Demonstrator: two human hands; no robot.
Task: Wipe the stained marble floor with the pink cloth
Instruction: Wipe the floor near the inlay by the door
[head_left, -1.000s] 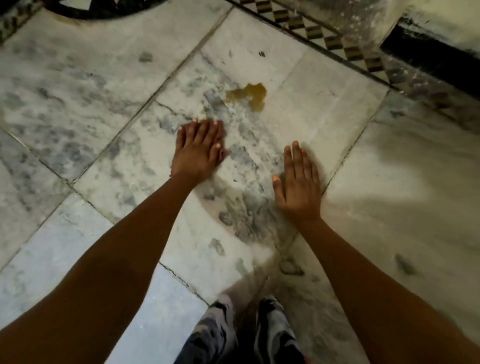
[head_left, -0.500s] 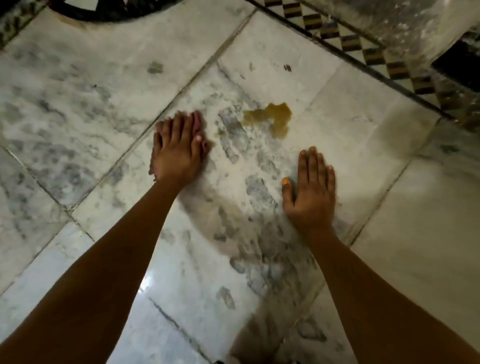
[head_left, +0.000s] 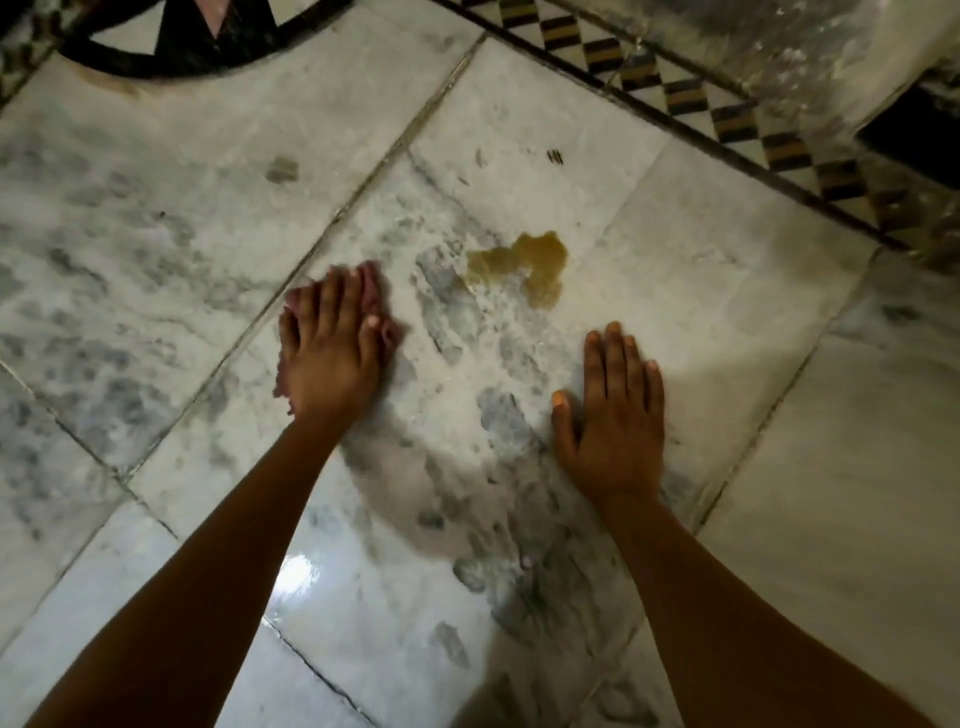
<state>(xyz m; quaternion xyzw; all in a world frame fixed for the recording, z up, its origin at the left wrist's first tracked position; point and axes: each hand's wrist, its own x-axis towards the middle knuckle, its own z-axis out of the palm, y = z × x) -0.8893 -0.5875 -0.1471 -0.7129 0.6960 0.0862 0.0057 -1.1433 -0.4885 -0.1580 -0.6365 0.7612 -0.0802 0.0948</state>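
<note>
Nearest: both forearms reach in from the bottom edge, with a bright glare patch (head_left: 298, 571) on the marble floor (head_left: 156, 218) between them (wet or polished, can't tell).

Next out is the right hand (head_left: 615, 415). It lies flat on bare marble, fingers straight and together, holding nothing. Reads as a prop taking body weight while the other side works.

The left hand (head_left: 332, 358) is palm down, fingers extended, pressing on the pink cloth (head_left: 385, 332). The cloth is bunched under the palm, so only pink fringes show at the fingertips and along the hand's sides. It sits just beside the slab's left joint line. A flat press rather than a fist grip probably spreads force over more cloth. The hands are well apart, neither clamped on anything.

Beyond them is the yellow-brown stain (head_left: 524, 265), near the slab's middle and apart from the cloth. It looks intact, so I judge it not yet wiped. My guess at the next move: slide the cloth right and outward through it, in one direction, to limit smearing.

Farthest: checkered border strip (head_left: 727, 114) along the floor's far right edge, dark inlay (head_left: 182, 47) at the far left corner.
</note>
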